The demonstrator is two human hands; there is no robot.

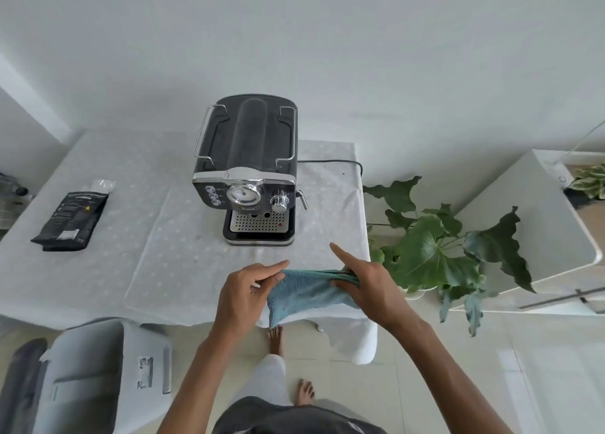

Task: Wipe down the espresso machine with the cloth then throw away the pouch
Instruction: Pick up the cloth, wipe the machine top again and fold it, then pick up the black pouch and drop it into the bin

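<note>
The blue cloth (304, 294) is held between both hands at the near edge of the table (98, 270), stretched out in front of the espresso machine (250, 168) but not touching it. The left hand (244, 298) pinches the cloth's left end between thumb and fingers, closed on the fabric, with the rest of the cloth drooping below it toward the table edge. The right hand (363, 281) grips the bunched right end, its lower fingers curled shut on the folds while the forefinger points straight out toward the machine. The machine stands upright near the middle of the table on a white dotted tablecloth, black with chrome trim, a round gauge and a knob on its front, a perforated drip tray at its base and a steam wand on its right side. A black cord (343, 162) runs off behind it over the far right edge. The black pouch (73, 217) lies flat well to the left of the machine, its silver top torn open, well apart from both hands. A leafy plant (435, 253) stands on the floor just right of the table, beside a white cabinet (523, 224). Below the table's near-left corner sits a grey bin (88, 378). The person's bare feet show on the tiled floor.
</note>
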